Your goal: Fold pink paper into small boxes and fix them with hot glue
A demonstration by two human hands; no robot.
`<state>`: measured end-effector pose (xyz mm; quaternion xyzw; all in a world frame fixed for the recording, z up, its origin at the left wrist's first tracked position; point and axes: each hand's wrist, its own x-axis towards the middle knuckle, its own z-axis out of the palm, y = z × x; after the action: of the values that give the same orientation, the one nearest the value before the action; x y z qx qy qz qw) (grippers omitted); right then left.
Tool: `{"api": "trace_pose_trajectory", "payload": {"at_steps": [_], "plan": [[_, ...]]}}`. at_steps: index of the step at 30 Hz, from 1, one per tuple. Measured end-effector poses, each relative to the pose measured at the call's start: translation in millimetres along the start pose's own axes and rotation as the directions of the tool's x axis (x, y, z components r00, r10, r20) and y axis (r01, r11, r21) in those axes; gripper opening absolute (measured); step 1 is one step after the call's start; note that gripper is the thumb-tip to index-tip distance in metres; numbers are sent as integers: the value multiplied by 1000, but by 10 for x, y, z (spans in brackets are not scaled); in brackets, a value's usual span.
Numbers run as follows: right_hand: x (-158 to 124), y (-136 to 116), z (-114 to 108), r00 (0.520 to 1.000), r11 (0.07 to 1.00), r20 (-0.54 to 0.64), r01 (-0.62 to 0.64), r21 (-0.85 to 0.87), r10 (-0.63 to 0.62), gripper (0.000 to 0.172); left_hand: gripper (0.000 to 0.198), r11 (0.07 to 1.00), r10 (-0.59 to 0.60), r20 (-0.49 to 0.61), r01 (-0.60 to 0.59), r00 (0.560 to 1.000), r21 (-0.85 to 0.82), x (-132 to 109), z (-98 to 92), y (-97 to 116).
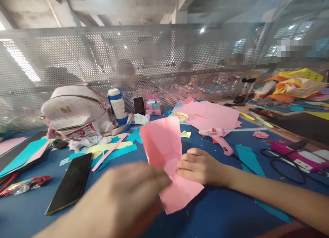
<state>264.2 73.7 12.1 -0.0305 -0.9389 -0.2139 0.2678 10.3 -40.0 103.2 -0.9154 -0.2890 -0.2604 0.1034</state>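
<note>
A folded piece of pink paper [163,138] stands partly upright on the blue tabletop, with one flap lying toward me. Curled over its right side, my right hand [196,166] grips the paper near the fold. My left hand [131,193] is smeared by motion in front of the paper's left side, its fingertips near the lower fold. Whether those fingers pinch the paper cannot be made out. Just beyond my right hand lies a pink glue gun [218,138] with a clear glue stick in its back.
A black phone [70,183] lies at the left, near paper strips [113,150]. Behind are a backpack [74,109], a bottle [118,108] and pink sheets [210,114]. A magenta device [295,155] with a black cord sits right. A perforated screen [154,53] bounds the table's back.
</note>
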Motion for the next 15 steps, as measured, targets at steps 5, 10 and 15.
{"api": "trace_pose_trajectory", "payload": {"at_steps": [5,10,15], "plan": [[-116,-102,-74,985,999,172,1,46,-9,24,41,949,133,135,-166,982,269,-247,737,247],[-151,-184,-90,984,995,170,-63,79,49,28,46,928,131,179,-184,975,325,-402,1050,186],[-83,-173,-87,977,993,199,-90,80,72,27,45,948,72,156,-116,985,297,-382,1057,102]]}}
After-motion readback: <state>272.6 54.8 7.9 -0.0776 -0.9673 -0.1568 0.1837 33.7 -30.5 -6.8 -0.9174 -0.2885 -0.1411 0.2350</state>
